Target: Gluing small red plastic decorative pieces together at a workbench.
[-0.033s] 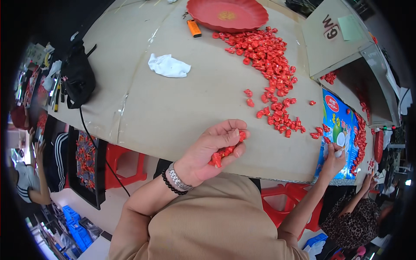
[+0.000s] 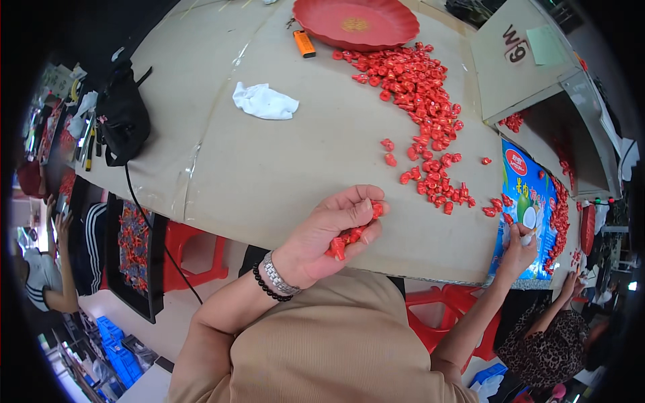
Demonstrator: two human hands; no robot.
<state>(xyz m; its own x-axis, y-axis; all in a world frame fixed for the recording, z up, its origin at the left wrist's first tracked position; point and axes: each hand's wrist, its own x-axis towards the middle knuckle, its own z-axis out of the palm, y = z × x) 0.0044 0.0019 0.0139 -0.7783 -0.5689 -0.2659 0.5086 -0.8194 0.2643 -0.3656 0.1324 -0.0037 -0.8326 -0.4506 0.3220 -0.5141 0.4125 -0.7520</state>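
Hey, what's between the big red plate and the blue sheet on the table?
A heap of small red pieces, plus some scattered ones nearer the sheet, in the head view.

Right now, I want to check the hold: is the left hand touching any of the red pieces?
Touching. The head view shows red pieces nestled in the left hand, against its curled fingers.

Left hand (image 2: pixel 351 221) curled round small glossy red pieces (image 2: pixel 338 248) over tan worktop's (image 2: pixel 336 151) near edge, right hand (image 2: pixel 519 254) over blue printed rectangular sheet (image 2: pixel 512 185) farther right, round red scalloped dish (image 2: pixel 395 30) toward far edge.
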